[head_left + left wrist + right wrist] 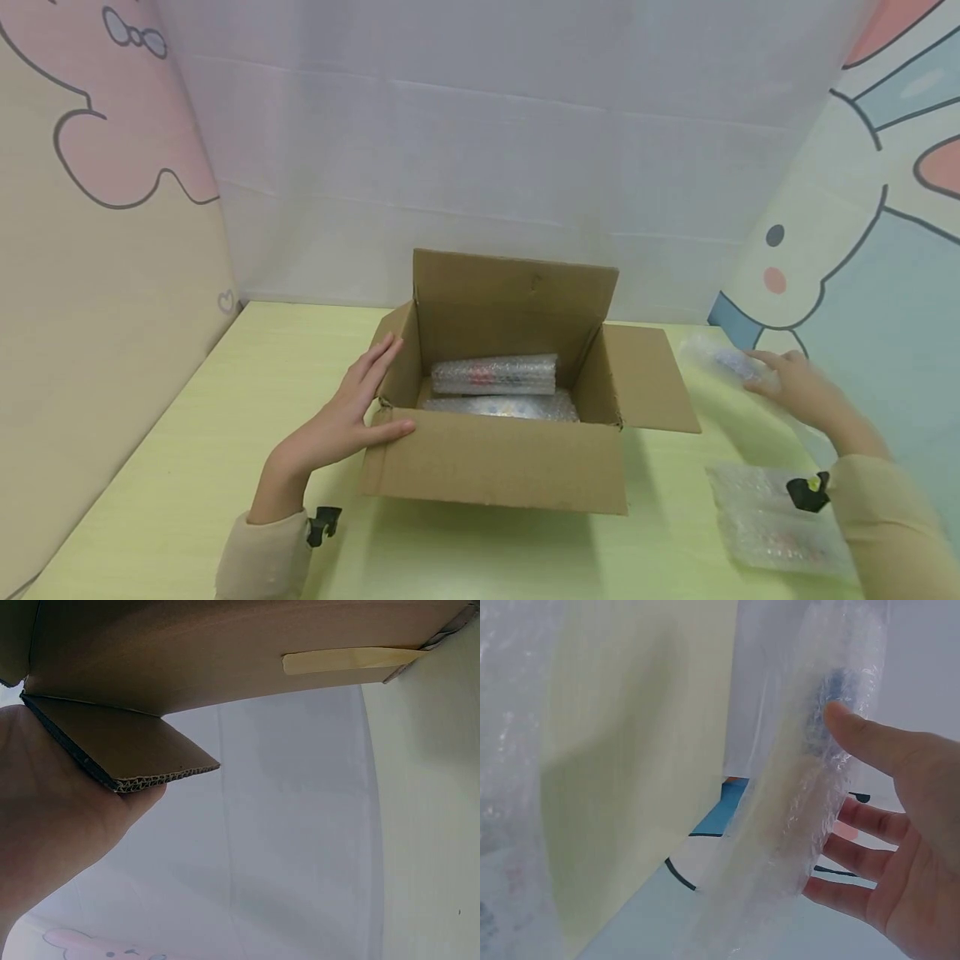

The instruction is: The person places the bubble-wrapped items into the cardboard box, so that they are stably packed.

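Note:
An open cardboard box [495,462] stands mid-table in the head view. Inside lie a bubble-wrapped roll [495,375] and another bubble-wrapped package [517,406] partly hidden beneath it. My left hand [341,421] rests on the box's left front corner, thumb on the front flap and fingers stretched along the left side. The left wrist view shows a box flap [127,742] against that hand. At the table's far right, my right hand [798,387] pinches a bubble-wrapped package [817,772] between thumb and fingers. A bluish patch shows through its wrap; the contents are unclear.
Another bubble-wrapped package [780,521] lies on the yellow table [187,433] near the right forearm. The box's right flap [652,379] sticks out sideways and its back flap [513,283] stands up. A white cloth [480,150] hangs behind; cartoon-printed panels flank both sides.

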Demonstrator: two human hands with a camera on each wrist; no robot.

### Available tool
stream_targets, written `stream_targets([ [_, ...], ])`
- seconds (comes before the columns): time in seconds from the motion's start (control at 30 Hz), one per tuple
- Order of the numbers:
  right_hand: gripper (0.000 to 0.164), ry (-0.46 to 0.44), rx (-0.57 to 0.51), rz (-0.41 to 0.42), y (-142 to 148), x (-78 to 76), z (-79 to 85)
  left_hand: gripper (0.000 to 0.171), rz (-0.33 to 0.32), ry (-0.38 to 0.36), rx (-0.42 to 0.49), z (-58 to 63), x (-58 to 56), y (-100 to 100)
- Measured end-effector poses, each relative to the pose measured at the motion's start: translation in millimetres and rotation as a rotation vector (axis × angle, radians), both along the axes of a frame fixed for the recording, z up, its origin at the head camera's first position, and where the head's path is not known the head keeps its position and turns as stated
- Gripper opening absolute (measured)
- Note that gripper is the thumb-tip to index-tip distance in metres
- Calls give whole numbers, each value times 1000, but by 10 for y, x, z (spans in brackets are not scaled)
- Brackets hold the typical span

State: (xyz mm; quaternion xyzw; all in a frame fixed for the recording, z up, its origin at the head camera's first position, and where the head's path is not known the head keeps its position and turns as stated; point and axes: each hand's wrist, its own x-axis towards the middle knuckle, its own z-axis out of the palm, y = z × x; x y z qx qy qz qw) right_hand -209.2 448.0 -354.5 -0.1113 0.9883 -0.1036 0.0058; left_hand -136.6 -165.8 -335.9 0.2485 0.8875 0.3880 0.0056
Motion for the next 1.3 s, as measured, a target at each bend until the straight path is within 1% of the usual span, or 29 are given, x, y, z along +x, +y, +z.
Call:
stream_targets([
  [0.17,61,25,25,-6,-76,22,229,99,0,-4,5,3,5,4],
  [0.27,60,61,29,-6,-151,43,380,100,-1,-8,10,5,5,6],
  [0.5,63,93,47,-32,-356,116,744,101,3,-17,8,8,3,6],
  [0.63,67,105,31,-51,-470,153,922,102,4,-24,6,10,1,7],
  [0.7,68,125,23,-47,-532,174,1002,102,3,-24,5,10,1,7],
  [0.87,64,214,31,6,-725,238,1189,102,2,-21,6,9,3,5],
  [0.97,63,224,39,26,-874,278,1298,102,2,-19,6,7,3,3],
  [1.1,64,228,76,60,-1091,307,1418,102,1,-17,6,5,3,4],
  [1.3,62,318,117,180,-1418,316,1523,102,4,-17,6,8,8,7],
])
